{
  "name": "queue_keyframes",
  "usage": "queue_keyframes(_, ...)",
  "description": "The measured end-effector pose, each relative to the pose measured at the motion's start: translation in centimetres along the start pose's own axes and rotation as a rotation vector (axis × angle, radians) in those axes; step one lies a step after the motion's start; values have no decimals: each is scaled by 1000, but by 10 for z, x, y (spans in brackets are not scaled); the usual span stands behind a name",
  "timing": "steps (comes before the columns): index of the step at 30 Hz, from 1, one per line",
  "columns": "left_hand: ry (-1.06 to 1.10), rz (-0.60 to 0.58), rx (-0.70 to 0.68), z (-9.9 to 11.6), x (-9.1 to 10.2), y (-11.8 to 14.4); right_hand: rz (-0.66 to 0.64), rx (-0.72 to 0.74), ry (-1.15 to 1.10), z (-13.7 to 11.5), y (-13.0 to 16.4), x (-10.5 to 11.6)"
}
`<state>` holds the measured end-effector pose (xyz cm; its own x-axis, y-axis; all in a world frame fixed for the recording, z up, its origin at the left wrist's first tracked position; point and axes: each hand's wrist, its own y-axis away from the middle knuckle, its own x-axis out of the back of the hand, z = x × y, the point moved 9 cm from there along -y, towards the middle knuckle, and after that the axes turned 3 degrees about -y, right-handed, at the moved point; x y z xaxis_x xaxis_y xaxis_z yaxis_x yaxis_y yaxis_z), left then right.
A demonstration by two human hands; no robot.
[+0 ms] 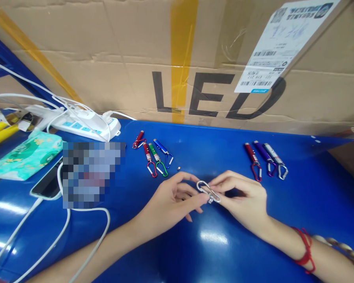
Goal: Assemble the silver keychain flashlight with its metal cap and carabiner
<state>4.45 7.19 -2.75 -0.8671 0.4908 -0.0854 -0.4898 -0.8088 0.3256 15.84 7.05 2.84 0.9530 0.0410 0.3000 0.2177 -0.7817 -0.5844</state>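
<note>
A silver carabiner clip (214, 195) is held between both hands over the blue table. My left hand (174, 196) pinches its left side with thumb and index finger, the other fingers curled below. My right hand (244, 196) grips its right side between thumb and fingertips. A small metal piece sits at the clip's lower end; whether more hangs from it is hidden by the fingers. Beyond my left hand lie several small penlights with carabiners, red, green (155, 152) and blue (161, 146). Behind my right hand are a red penlight (251, 153), a purple one (263, 152) and a silver one (273, 154).
A tiny metal bit (178, 168) lies near my left fingers. At left are a phone (48, 184) with white cables, a tissue pack (26, 155), a power strip (88, 125) and a blurred-out patch. A large cardboard box (135, 51) stands along the back edge.
</note>
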Motion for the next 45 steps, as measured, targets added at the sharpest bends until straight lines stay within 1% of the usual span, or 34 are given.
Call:
queue_keyframes(3,45,-44,51,-5,-4,0,-36,101,24,-10,2,-4)
queue_keyframes(7,99,-58,80,-4,-5,2,-51,179,92,-17,3,-5)
queue_keyframes(12,152,-39,82,-4,-4,2,-83,216,209,-20,3,-5)
queue_keyframes(17,96,4,47,-4,0,0,-114,251,288,-22,5,-6)
queue_keyframes(23,83,-72,45,-4,-7,2,-119,247,282,-22,5,-7)
queue_keyframes(26,96,-78,49,-4,-8,3,-134,265,287,-24,5,-8)
queue_keyframes(29,92,-34,43,-3,-3,2,-130,258,293,-22,5,-8)
queue_keyframes(32,66,26,-5,2,3,1,-124,214,284,-17,5,-9)
queue_keyframes(34,41,46,-37,4,4,1,-121,189,270,-14,4,-10)
queue_keyframes(37,1,66,-63,6,6,2,-122,192,265,-14,4,-10)
queue_keyframes(39,-43,99,-88,9,8,4,-139,212,273,-16,5,-11)
queue_keyframes(42,-122,164,-151,17,13,7,-155,225,263,-16,7,-12)
queue_keyframes(45,-162,203,-218,24,16,9,-145,180,212,-11,5,-12)
